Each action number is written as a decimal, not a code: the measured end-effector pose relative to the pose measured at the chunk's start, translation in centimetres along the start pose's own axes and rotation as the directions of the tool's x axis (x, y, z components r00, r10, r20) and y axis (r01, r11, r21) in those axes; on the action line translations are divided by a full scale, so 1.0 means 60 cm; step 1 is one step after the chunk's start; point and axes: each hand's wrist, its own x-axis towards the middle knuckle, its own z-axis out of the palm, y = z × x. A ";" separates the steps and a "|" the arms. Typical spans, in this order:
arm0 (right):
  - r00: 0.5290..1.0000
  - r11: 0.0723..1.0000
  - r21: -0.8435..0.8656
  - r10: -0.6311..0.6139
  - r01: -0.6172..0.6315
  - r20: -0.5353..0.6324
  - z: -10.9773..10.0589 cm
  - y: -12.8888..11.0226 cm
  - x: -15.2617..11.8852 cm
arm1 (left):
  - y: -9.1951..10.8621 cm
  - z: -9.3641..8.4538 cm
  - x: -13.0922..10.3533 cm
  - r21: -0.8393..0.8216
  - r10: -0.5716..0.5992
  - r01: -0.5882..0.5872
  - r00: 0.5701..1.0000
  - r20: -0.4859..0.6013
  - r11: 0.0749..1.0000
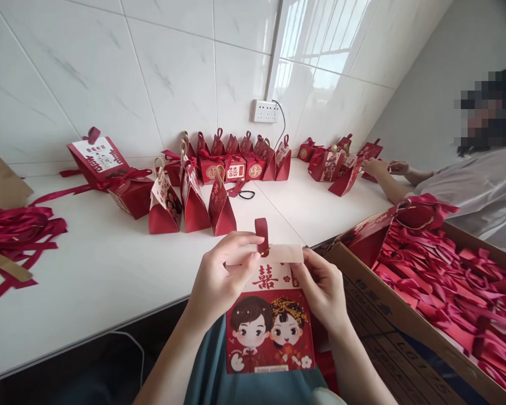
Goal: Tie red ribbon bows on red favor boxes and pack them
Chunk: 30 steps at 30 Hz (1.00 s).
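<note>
Gift box (270,318) (held), cardboard carton (388,320) beside

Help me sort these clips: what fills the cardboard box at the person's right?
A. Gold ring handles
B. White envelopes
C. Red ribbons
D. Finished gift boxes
C: the cardboard box is heaped with loose red ribbons, beside the right hand holding the red gift box.

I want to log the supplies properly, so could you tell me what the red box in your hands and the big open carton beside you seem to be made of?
The red box looks like thin printed card with a slightly glossy finish: flat panels, crisp folds and a cartoon print. The carton appears to be plain brown corrugated cardboard, matte, with black printed characters.
</note>
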 end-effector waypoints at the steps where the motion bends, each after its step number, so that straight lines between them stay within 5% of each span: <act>1: 1.000 1.000 0.007 0.009 -0.009 -0.001 0.001 0.001 0.000 | 0.000 0.001 0.000 -0.009 -0.008 0.008 1.000 -0.010 1.000; 9: 0.987 0.976 0.198 0.063 -0.093 0.151 0.002 -0.003 -0.001 | 0.003 0.005 0.002 0.025 0.057 -0.057 0.998 -0.005 0.998; 16: 0.976 0.958 0.191 0.218 -0.215 0.004 0.026 -0.020 0.007 | 0.001 0.018 -0.007 0.031 0.129 -0.129 0.992 0.001 0.991; 30: 0.984 0.935 0.310 0.155 -0.174 0.086 0.029 -0.018 0.006 | -0.007 0.011 -0.009 0.063 0.157 -0.156 0.987 -0.018 0.986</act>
